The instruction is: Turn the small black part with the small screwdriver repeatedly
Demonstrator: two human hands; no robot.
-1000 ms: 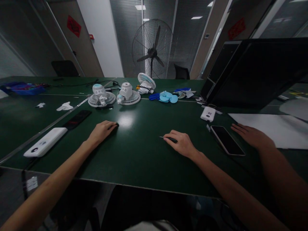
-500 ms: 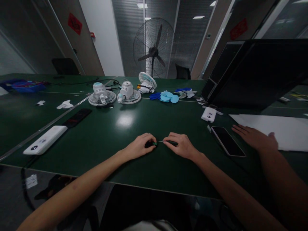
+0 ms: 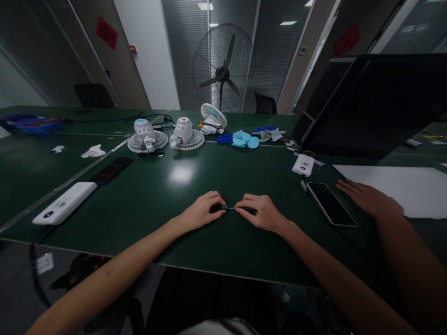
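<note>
My left hand (image 3: pixel 205 211) is closed in a pinch around a small green piece (image 3: pixel 224 207), which looks like a little circuit board. Opposite it, my right hand (image 3: pixel 260 211) grips a slim screwdriver-like tool with a dark handle and a thin metal shaft (image 3: pixel 232 208). The shaft points left and its tip meets or nearly meets the green piece; at this size I cannot tell whether they touch. Both hands are low over the dark green table (image 3: pixel 195 246). Fingers cover most of the handle and part of the green piece.
Another person's hand (image 3: pixel 370 197) lies at the right, beside a phone (image 3: pixel 331 203) and a white sheet (image 3: pixel 394 188). White power banks (image 3: pixel 66 202) (image 3: pixel 303 165) lie on both sides. Small white fans (image 3: pixel 186 137) and light blue discs (image 3: pixel 244 139) stand farther back; a large monitor (image 3: pixel 377 107) looms right.
The tool in my right hand has shifted slightly left and down, closing the gap to the green piece. That piece has turned a little in my left fingers.
</note>
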